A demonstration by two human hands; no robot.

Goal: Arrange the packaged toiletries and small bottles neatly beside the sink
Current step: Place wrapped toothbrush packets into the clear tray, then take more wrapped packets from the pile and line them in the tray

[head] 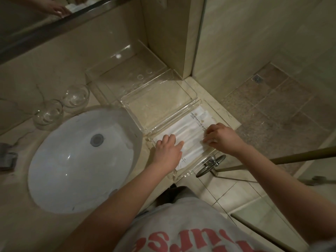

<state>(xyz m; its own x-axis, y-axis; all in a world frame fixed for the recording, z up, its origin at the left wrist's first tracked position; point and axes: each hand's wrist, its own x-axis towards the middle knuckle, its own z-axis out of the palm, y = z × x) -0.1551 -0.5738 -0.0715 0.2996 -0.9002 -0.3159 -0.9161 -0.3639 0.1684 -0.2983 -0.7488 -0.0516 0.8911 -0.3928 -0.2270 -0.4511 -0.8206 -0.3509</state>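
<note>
Beige stone tiling runs around a bathroom corner, and a mirror [27,19] hangs on the far left wall. Below it the pale marble tabletop [16,215] carries a round white sink [72,170] on the left, with a grey plug [97,140] in the middle of its bowl.

Just right of the sink sits a clear plastic tray [181,113] with stepped sections that reach from the near edge back into the far corner. The white packets [189,128] of toiletries lie side by side in the nearest section, their printed ends pointing far and right.

Both hands are on these packets. The left hand [168,149] lies flat and open on the packets' left part, fingers fairly straight. The right hand [221,137] is at their right side with its fingers curled down. It seems to pinch a packet's edge, though the fingertips hide the contact.

Two clear drinking glasses [75,96] stand touching or nearly so on the tabletop at the sink's far left rim. A metal towel ring [211,165] hangs below the tabletop's near right edge.
</note>
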